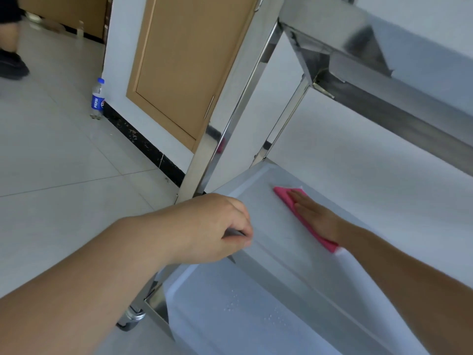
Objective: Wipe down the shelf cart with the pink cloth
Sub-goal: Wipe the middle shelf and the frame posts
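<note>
The right hand (311,213) is laid flat on the pink cloth (286,198), fingers straight and together, pressing it onto the middle shelf (258,201) of the shelf cart (358,73); most of the cloth is hidden under the palm, and only a strip along the hand's left edge and a corner ahead of the fingertips are seen. A thin white edge shows at the cloth's far corner and near the wrist; whether this is a second layer cannot be told. The left hand (217,226) is curled over the near front rim of the same shelf, fingers wrapped around the metal edge, fingertips hidden beneath it. The cloth lies well apart from the left grip, toward the shelf's far left corner. The cart is stainless steel, strongly reflective, its top shelf cut off at the frame's right edge. Water droplets (256,308) are noted on the bottom shelf (217,329). One caster (133,317) is partly visible below the left forearm. A Pepsi bottle (97,98) stands on the tiled floor (51,155) against the wall. A person's leg and dark shoe (12,65) are cut off at upper left.
</note>
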A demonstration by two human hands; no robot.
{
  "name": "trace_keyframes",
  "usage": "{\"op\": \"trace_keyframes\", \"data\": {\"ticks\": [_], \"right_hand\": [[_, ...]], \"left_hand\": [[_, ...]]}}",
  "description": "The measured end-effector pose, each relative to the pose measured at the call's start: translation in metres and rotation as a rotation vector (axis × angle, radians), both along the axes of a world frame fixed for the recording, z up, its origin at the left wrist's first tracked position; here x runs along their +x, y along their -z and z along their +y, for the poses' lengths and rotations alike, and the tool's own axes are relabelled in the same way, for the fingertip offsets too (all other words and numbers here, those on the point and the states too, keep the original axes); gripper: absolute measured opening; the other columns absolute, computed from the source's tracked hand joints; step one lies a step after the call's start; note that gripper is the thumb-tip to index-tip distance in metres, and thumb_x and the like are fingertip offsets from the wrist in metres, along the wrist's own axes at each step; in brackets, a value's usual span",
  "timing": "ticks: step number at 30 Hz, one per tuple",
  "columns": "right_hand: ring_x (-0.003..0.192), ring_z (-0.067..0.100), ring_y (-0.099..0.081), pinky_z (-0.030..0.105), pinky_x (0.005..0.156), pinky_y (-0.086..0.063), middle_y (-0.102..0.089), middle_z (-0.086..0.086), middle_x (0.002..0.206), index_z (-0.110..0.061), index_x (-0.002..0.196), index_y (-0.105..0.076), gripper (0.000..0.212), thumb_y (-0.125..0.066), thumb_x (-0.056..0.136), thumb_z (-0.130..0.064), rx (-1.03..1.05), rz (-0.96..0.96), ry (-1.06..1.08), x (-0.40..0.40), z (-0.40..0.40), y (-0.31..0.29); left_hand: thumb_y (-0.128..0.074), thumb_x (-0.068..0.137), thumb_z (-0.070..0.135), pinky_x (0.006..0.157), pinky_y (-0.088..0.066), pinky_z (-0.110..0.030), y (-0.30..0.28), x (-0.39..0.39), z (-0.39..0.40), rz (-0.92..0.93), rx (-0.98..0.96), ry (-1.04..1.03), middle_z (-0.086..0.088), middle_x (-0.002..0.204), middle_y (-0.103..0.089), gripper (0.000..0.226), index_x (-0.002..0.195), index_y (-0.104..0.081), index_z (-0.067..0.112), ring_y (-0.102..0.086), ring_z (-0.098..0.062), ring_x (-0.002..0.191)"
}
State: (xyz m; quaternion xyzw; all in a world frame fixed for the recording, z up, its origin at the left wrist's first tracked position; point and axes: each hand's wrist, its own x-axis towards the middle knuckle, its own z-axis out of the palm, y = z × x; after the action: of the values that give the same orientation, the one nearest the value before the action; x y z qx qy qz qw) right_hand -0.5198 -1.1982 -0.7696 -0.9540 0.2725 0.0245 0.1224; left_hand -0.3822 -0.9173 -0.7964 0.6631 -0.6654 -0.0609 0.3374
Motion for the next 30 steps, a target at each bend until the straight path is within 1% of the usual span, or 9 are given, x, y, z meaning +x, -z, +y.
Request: {"op": "trace_keyframes", "data": {"ticks": [3, 6, 10, 14, 19, 22, 24, 25, 30], "right_hand": [[0.142, 0.011, -0.017, 0.033, 0.118, -0.007, -0.018, -0.010, 0.155, -0.033, 0.147, -0.023, 0.046, -0.025, 0.101, -0.039, 0.022, -0.038, 0.101, 0.017, -0.029, 0.002], [0.140, 0.015, -0.023, 0.039, 0.118, -0.013, -0.023, -0.008, 0.154, -0.034, 0.145, -0.028, 0.047, -0.026, 0.100, -0.046, 0.033, -0.086, 0.165, 0.031, -0.051, 0.003], [0.137, 0.014, -0.027, 0.032, 0.115, -0.013, -0.028, -0.006, 0.151, -0.036, 0.142, -0.034, 0.042, -0.027, 0.101, -0.038, 0.037, -0.144, 0.133, 0.047, -0.064, 0.002], [0.141, 0.020, -0.022, 0.024, 0.113, -0.007, -0.024, 0.003, 0.154, -0.022, 0.147, -0.025, 0.045, -0.025, 0.103, -0.025, 0.007, -0.077, 0.129, 0.056, -0.067, 0.004], [0.140, 0.017, -0.025, 0.038, 0.117, -0.018, -0.028, 0.000, 0.153, -0.022, 0.145, -0.030, 0.045, -0.031, 0.102, -0.032, 0.128, -0.150, 0.148, 0.061, -0.046, 0.004], [0.143, 0.011, -0.016, 0.033, 0.118, -0.007, -0.018, -0.005, 0.156, -0.024, 0.148, -0.022, 0.047, -0.023, 0.102, -0.033, 0.064, -0.044, 0.012, 0.068, -0.012, 0.002], [0.143, 0.008, -0.011, 0.018, 0.111, 0.001, -0.015, -0.006, 0.156, -0.022, 0.149, -0.018, 0.047, -0.024, 0.103, -0.029, 0.012, -0.028, -0.106, 0.069, 0.011, 0.006], [0.142, 0.007, -0.009, 0.015, 0.107, 0.002, -0.014, -0.007, 0.156, -0.022, 0.149, -0.017, 0.047, -0.024, 0.102, -0.029, -0.005, -0.025, -0.151, 0.068, 0.021, 0.009], [0.143, 0.004, -0.005, 0.021, 0.110, 0.000, -0.008, -0.013, 0.157, -0.029, 0.148, -0.013, 0.048, -0.023, 0.102, -0.035, 0.013, 0.003, -0.168, 0.066, 0.033, 0.007]], "left_hand": [[-0.057, 0.086, 0.040, 0.089, -0.034, -0.003, 0.004, 0.005, 0.002, -0.021, 0.002, 0.014, 0.023, 0.119, -0.055, 0.030, 0.114, -0.064, 0.031, -0.043, 0.014, 0.107], [-0.059, 0.086, 0.042, 0.101, -0.029, -0.008, 0.010, 0.009, 0.006, -0.033, 0.018, 0.022, 0.028, 0.129, -0.047, 0.038, 0.123, -0.057, 0.035, -0.036, 0.016, 0.117], [-0.061, 0.088, 0.025, 0.100, -0.033, -0.011, 0.011, 0.011, 0.014, 0.005, -0.057, 0.003, 0.021, 0.124, -0.054, 0.032, 0.119, -0.062, 0.027, -0.041, 0.010, 0.114], [-0.056, 0.090, 0.009, 0.096, -0.034, -0.009, 0.013, 0.011, 0.021, 0.018, -0.083, -0.010, 0.019, 0.123, -0.056, 0.033, 0.118, -0.065, 0.025, -0.044, 0.007, 0.113], [-0.056, 0.090, 0.006, 0.094, -0.041, -0.014, 0.015, 0.009, 0.023, 0.039, -0.073, -0.015, 0.016, 0.124, -0.056, 0.035, 0.117, -0.065, 0.026, -0.058, 0.000, 0.104], [-0.056, 0.090, 0.005, 0.093, -0.043, -0.019, 0.014, 0.006, 0.025, 0.045, -0.065, -0.040, 0.017, 0.124, -0.056, 0.035, 0.116, -0.065, 0.026, -0.061, -0.003, 0.101], [-0.057, 0.089, 0.005, 0.093, -0.042, -0.018, 0.013, 0.005, 0.025, 0.034, -0.066, -0.054, 0.016, 0.124, -0.057, 0.035, 0.115, -0.066, 0.026, -0.060, -0.002, 0.102], [-0.058, 0.088, 0.005, 0.093, -0.042, -0.018, 0.013, 0.004, 0.025, 0.028, -0.064, -0.056, 0.016, 0.123, -0.058, 0.035, 0.115, -0.066, 0.026, -0.060, -0.002, 0.101], [-0.062, 0.086, 0.007, 0.094, -0.031, 0.000, 0.012, 0.008, 0.024, 0.012, -0.104, -0.046, 0.013, 0.121, -0.062, 0.032, 0.112, -0.068, 0.025, -0.046, 0.008, 0.112]]}}
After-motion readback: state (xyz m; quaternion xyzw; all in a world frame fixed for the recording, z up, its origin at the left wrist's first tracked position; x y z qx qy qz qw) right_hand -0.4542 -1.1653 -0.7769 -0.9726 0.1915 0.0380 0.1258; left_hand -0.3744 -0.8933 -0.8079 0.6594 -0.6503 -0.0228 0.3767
